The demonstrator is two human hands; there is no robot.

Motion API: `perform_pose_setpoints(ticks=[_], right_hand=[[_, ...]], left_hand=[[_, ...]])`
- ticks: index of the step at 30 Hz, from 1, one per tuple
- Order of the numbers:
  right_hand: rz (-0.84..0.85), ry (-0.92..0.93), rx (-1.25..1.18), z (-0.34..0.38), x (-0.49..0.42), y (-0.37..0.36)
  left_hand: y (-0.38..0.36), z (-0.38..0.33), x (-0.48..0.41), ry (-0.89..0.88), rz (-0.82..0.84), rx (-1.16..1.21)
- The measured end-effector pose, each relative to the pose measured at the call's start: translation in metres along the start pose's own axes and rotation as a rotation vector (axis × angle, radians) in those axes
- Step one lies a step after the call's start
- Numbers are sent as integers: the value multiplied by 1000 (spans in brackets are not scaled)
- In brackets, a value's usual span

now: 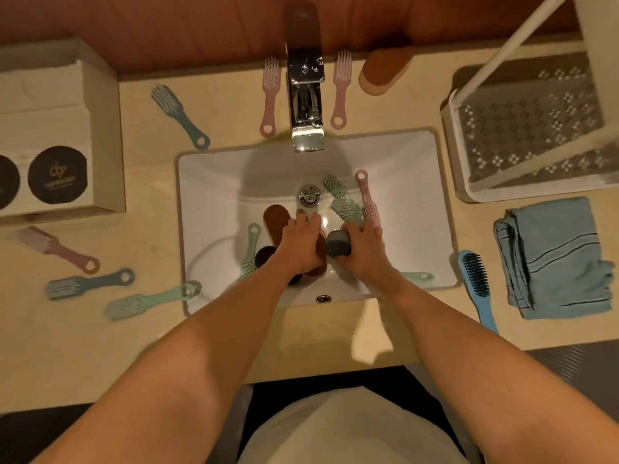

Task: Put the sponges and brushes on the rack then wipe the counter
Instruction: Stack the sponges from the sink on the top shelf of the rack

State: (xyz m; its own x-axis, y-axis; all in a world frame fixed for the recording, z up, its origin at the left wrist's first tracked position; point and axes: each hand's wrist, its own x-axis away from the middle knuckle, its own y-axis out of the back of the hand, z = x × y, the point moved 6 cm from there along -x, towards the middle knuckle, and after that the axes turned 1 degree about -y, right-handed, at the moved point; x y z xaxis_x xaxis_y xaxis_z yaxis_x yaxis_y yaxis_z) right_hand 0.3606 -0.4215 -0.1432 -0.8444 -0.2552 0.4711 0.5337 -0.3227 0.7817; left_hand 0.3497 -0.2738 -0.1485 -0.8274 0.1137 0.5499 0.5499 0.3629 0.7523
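Note:
Both my hands are down in the white sink. My left hand grips a brown oval sponge. My right hand grips a round grey sponge. Green brushes and a pink brush lie in the basin behind my right hand. Another green brush and a dark round sponge lie left of my left hand. The white perforated rack stands at the right of the counter.
Several brushes lie on the beige counter: pink ones beside the chrome tap, teal and green ones at left, a blue brush at right. A folded blue cloth, a brown sponge and a cardboard box also sit there.

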Motion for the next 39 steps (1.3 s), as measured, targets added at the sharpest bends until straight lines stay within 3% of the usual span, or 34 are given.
perform_pose_setpoints(ticks=[6, 10, 19, 23, 28, 39], right_hand=[[-47, 137, -236, 2, 15, 18], [-70, 119, -288, 2, 22, 31], [-72, 172, -548, 22, 26, 74], [-82, 215, -518, 31, 27, 90], [-117, 192, -685, 47, 36, 122], [-301, 204, -457, 50, 58, 182]], left_hand=[[14, 1, 11, 36, 1, 252], [20, 8, 20, 143, 13, 383], [58, -40, 45, 88, -157, 755], [78, -63, 54, 25, -195, 761], [103, -82, 67, 83, -296, 807], [126, -99, 92, 195, -464, 745]])
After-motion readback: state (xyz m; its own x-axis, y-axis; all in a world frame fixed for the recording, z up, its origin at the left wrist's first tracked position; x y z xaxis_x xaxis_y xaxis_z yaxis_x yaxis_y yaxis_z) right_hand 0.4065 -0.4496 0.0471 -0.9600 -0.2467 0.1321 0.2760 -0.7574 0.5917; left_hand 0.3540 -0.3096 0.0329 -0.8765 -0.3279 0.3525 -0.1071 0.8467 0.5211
